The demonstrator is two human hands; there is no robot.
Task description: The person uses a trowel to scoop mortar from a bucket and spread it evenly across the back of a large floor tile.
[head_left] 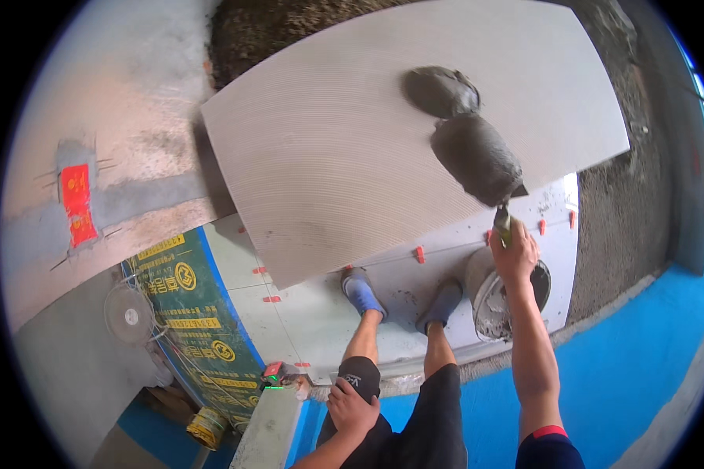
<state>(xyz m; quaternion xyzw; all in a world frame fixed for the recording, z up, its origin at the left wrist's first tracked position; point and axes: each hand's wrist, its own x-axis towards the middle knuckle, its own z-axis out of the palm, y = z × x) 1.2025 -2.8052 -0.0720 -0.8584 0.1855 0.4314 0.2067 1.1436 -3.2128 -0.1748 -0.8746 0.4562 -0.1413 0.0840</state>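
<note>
Right hand [515, 252]: fingers wrapped round the handle of a metal-necked trowel with a yellow-green grip [502, 215], blade almost wholly buried under a thick, smooth load of wet grey mortar [477, 160]. Left hand [352, 406]: laid over the left knee, fingers bent; cannot tell whether it pinches anything.

Trowel and load are over the right part of a large, pale grey, finely ridged slab [328, 156]; load meets a second dark grey mortar heap [438, 87] in view, contact with slab unclear.

Below the right forearm, a round grey bucket [477, 275] with mortar inside. Nearby, feet in blue-grey slippers [360, 291] on white floor tiles [313, 309] with small red plastic clips [420, 255] along the joints. Farther out: bright blue floor covering [602, 367], lower right; green printed sheeting [211, 293], left
</note>
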